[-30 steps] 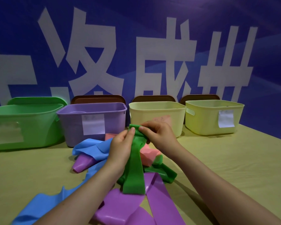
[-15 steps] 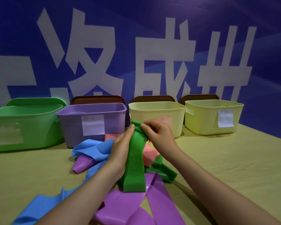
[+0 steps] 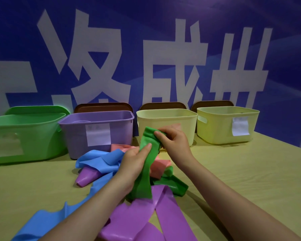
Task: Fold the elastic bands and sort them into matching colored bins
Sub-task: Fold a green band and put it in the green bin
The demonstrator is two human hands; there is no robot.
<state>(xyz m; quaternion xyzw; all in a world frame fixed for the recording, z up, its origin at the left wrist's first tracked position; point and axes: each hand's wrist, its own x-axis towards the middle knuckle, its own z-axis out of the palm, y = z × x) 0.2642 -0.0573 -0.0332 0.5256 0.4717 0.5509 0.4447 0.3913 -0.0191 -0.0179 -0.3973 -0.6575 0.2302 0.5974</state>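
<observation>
Two hands, left hand (image 3: 135, 160) and right hand (image 3: 174, 140), on one green band (image 3: 146, 164); four bins.

Two bare forearms come in from the bottom edge of the view, one from the lower left, one from the lower right. No sleeve or cuff shows on either; both arms are uncovered for as far as they can be seen. Left hand (image 3: 134, 162): bare, no glove, no ring, no band at the wrist. Right hand (image 3: 175, 141): likewise bare, no watch or bracelet at the wrist. Fingers (image 3: 147, 147) slender; nails short, no polish that can be made out. Nothing of the person above the forearms is in view.
</observation>
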